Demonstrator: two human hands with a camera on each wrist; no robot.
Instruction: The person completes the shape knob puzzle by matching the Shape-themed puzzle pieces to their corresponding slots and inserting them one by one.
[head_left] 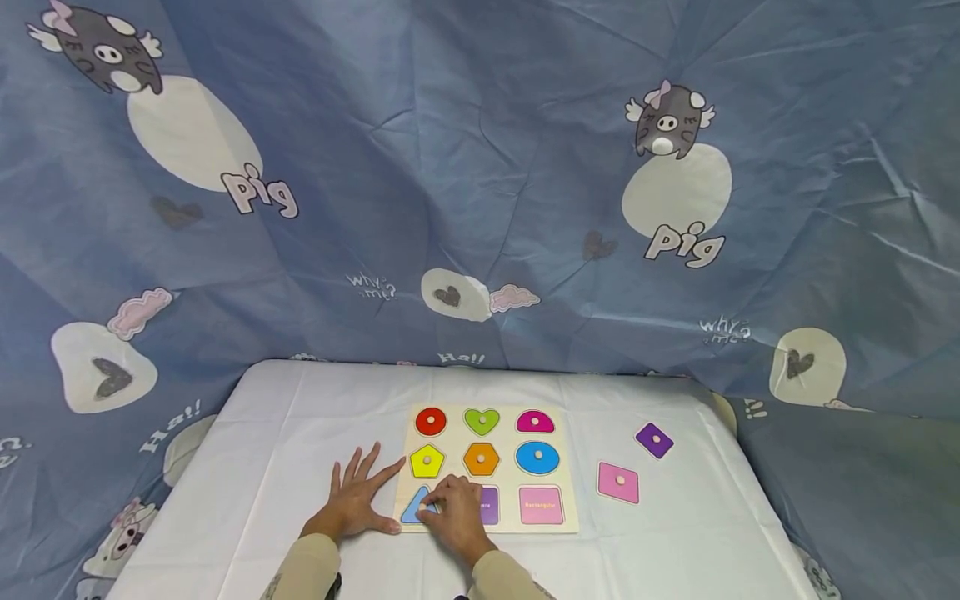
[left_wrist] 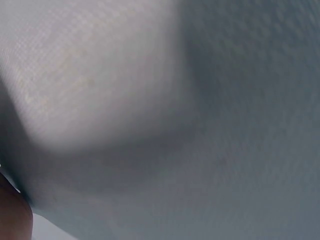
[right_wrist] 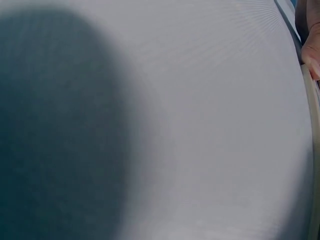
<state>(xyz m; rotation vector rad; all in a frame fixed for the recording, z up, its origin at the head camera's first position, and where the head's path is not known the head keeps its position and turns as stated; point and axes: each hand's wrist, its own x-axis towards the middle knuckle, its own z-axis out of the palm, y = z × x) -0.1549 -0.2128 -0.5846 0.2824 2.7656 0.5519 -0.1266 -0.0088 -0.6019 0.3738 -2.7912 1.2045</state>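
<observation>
A pale wooden shape board (head_left: 509, 479) lies on the white-covered table. My right hand (head_left: 459, 518) is over its lower left part and pinches the knob of a blue triangle piece (head_left: 414, 508), which sits at its printed place. That hand partly hides the purple square recess (head_left: 491, 507). Fingers spread, my left hand (head_left: 352, 502) rests at the board's left edge, thumb by the lower corner. The right wrist view shows only part of the right hand (right_wrist: 312, 50) beside the board's edge (right_wrist: 315, 120). Mostly cloth fills the left wrist view, with a bit of skin at lower left.
Right of the board lie a loose pink piece (head_left: 617, 483) and a purple piece (head_left: 654, 441), both knobbed. The pink recess (head_left: 540, 517) shows its printed word. Several coloured pieces, such as the red circle (head_left: 431, 430), fill the upper rows. A blue patterned curtain (head_left: 480, 183) hangs behind.
</observation>
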